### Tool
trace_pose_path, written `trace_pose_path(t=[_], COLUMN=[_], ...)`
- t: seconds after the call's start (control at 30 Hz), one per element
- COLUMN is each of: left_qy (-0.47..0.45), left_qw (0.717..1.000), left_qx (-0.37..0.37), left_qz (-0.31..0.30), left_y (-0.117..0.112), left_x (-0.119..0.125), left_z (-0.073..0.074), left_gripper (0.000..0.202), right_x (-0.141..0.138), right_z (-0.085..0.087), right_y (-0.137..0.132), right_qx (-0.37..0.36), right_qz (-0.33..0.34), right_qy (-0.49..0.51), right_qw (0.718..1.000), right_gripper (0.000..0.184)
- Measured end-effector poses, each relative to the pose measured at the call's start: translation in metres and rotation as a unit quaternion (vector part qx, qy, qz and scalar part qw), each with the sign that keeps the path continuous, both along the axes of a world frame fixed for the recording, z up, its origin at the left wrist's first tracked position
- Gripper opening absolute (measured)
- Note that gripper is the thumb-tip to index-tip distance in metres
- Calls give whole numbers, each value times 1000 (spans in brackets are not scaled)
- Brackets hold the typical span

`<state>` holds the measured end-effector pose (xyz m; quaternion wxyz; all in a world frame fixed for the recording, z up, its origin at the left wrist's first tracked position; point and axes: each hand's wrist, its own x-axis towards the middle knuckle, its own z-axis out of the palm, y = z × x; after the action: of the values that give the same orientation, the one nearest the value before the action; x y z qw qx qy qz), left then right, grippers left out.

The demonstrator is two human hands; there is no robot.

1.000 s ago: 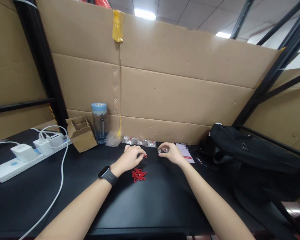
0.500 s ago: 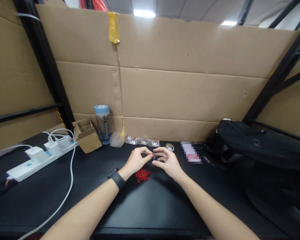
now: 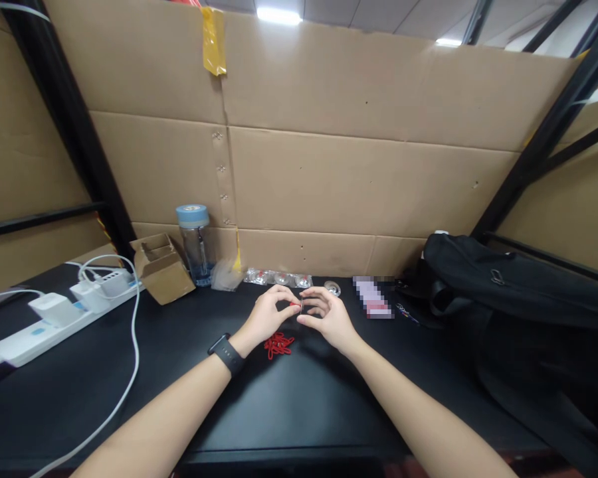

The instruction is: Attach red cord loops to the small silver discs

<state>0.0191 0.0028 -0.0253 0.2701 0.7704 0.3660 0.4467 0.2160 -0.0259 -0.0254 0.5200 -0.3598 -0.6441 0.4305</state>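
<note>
with the left hand (image 3: 268,313) pinching a small red clip (image 3: 295,304) and the right hand (image 3: 327,315) nipping a thin dark piece (image 3: 301,305) against it above the table (image 3: 299,398), best brace wrists, join slowly, sparing the red pile (image 3: 278,344).

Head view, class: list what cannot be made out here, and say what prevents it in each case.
- Small piece pinched between the left hand and right hand: too small, and the fingers cover it.
- Card beside the black bag: print blurred out.
- Clear packets by the cardboard wall: contents too small.
- Power strip: cut off by the left edge.
</note>
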Motion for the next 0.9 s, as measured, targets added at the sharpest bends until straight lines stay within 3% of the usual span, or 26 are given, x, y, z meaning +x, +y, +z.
trace_pose_path(t=[0.3,0.53,0.67,0.9], left_qy=[-7,66,101,88], left_qw=[1000,993,989,986], left_qx=[2,58,68,86], left_qz=[17,82,86,109], left_y=[-2,-18,-25,-19], left_x=[7,8,10,5], left_z=[-5,7,13,16], left_gripper=[12,10,9,10], right_x=[0,-1,-2,-1], right_z=[-1,-2,-4,-3], right_y=[0,-1,-1,3], right_qx=[-3,-9,-15,-13], right_qz=[-19,-9,-8,-15], right_qy=[42,45,56,29], right_qw=[999,999,998,999], right_gripper=[52,41,40,27])
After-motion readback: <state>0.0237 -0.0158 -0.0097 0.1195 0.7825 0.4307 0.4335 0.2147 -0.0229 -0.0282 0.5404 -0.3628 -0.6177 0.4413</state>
